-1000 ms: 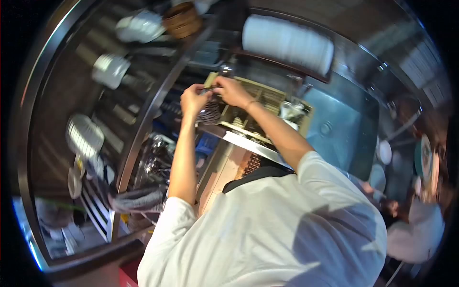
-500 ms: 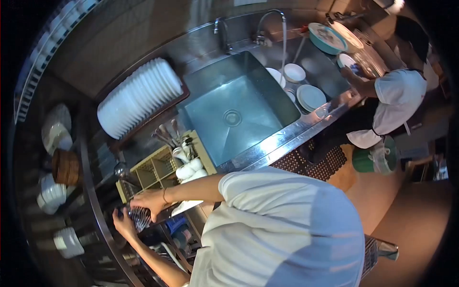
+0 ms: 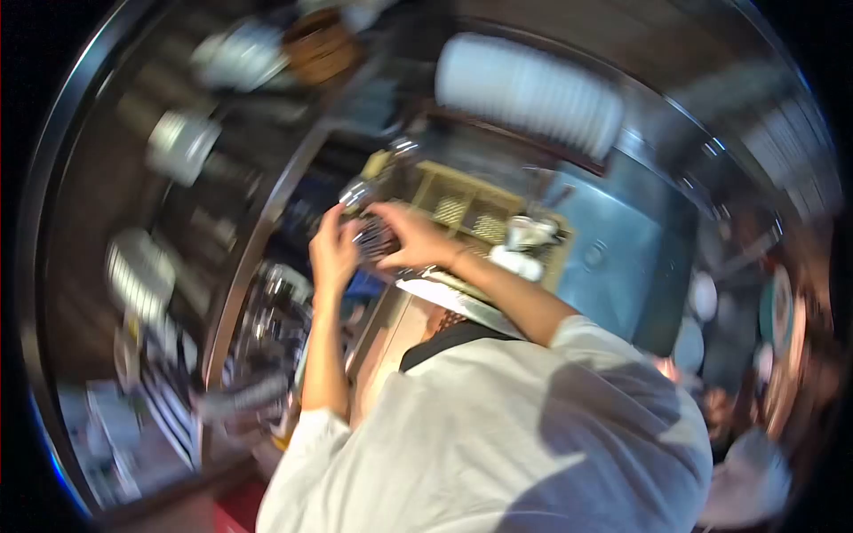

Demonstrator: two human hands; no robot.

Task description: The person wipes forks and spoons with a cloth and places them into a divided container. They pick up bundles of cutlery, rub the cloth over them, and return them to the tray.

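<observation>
Between my two hands is a stack of shiny, ribbed, see-through glassware [image 3: 377, 238], smeared by motion. My left hand [image 3: 332, 247] curves round its left side, thumb and fingers bent. My right hand [image 3: 410, 236] grips the other side from the right, with its fingers round the ribbed part. A round clear glass piece [image 3: 358, 193] shows just beyond my fingertips. Right behind my right hand stands a yellow divided crate [image 3: 428, 185]. White crockery [image 3: 524, 235] sits at the crate's right end.
A long row of stacked white plates [image 3: 529, 93] lies behind the crate. The steel sink [image 3: 613, 258] is to the right. A metal shelf edge [image 3: 267, 218] runs along my left, with white bowls [image 3: 240, 58] and a brown round container [image 3: 320, 46] beyond. A co-worker [image 3: 746, 475] is at far right, blurred.
My view has swung left, so the sink, plates and co-worker shift right in the picture. Both hands stay around the ribbed glassware.
</observation>
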